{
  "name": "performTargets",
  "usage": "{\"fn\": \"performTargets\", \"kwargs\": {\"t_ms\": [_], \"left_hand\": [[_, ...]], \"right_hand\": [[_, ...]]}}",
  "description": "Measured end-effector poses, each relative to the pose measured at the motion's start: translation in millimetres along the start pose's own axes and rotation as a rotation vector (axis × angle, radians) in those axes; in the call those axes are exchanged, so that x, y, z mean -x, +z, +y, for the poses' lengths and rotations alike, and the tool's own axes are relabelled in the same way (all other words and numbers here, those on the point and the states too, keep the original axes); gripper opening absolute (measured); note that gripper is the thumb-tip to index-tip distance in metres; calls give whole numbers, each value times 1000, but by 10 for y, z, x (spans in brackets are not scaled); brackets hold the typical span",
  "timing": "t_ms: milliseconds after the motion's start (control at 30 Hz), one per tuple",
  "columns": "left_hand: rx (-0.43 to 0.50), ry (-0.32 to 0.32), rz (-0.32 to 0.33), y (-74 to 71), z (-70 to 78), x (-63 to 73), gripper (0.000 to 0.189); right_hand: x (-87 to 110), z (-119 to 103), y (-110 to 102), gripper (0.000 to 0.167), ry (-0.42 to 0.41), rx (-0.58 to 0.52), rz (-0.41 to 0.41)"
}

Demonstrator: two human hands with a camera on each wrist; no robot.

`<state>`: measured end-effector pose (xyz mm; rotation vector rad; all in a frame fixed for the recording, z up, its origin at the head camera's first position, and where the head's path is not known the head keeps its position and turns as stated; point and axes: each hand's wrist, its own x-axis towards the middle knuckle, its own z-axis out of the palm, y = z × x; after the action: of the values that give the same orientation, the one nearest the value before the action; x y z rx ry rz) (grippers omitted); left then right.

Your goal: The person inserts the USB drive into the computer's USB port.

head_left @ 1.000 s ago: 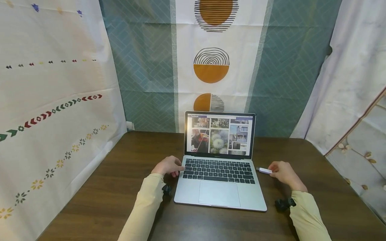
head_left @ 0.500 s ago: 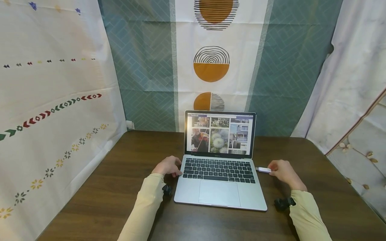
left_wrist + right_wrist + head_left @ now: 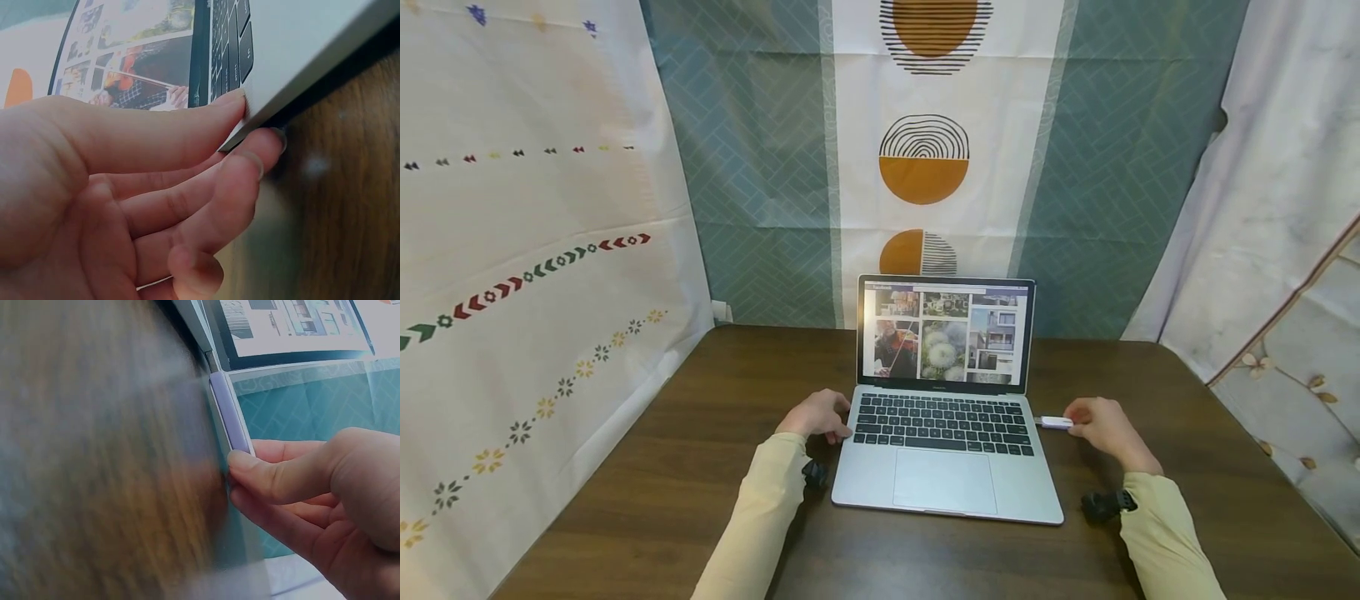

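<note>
White and lilac, a USB stick (image 3: 1057, 422) is pinched at its rear end between thumb and fingers of the right hand (image 3: 1103, 427); its metal connector (image 3: 212, 361) is placed at the right edge of the silver laptop (image 3: 945, 482); whether it is inserted cannot be told. The laptop's left edge is held by the left hand (image 3: 820, 414), thumb on top. The laptop is supported by a wooden table (image 3: 625, 500).

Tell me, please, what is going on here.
A person's right hand pinches a pale stick, apparently a USB drive, with its metal end at the right edge of an open laptop; how far in, if at all, is unclear. The left hand grips the laptop's left edge. The screen is lit with pictures.
</note>
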<state>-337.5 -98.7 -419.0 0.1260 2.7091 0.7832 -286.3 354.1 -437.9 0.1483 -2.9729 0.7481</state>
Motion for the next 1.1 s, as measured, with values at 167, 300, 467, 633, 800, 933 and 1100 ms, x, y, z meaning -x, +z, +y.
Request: {"fn": "performTargets", "kwargs": {"t_ms": [167, 300, 467, 633, 800, 933, 1100], "left_hand": [[-4, 6, 0, 3, 7, 12, 47], [-5, 11, -1, -5, 3, 26, 46], [-11, 11, -8, -15, -27, 42, 47], [-14, 12, -9, -40, -22, 50, 47], [-28, 25, -26, -55, 15, 47, 47], [-32, 31, -31, -46, 32, 43, 47], [-20, 45, -42, -39, 39, 45, 47]], "right_hand": [[15, 26, 5, 14, -6, -12, 17], [11, 5, 17, 14, -9, -3, 36], [-19, -24, 45, 13, -32, -1, 52], [-37, -31, 40, 13, -33, -6, 36], [-27, -10, 18, 13, -27, 4, 34], [-11, -1, 10, 15, -1, -14, 59], [-10, 4, 19, 15, 7, -18, 89]]}}
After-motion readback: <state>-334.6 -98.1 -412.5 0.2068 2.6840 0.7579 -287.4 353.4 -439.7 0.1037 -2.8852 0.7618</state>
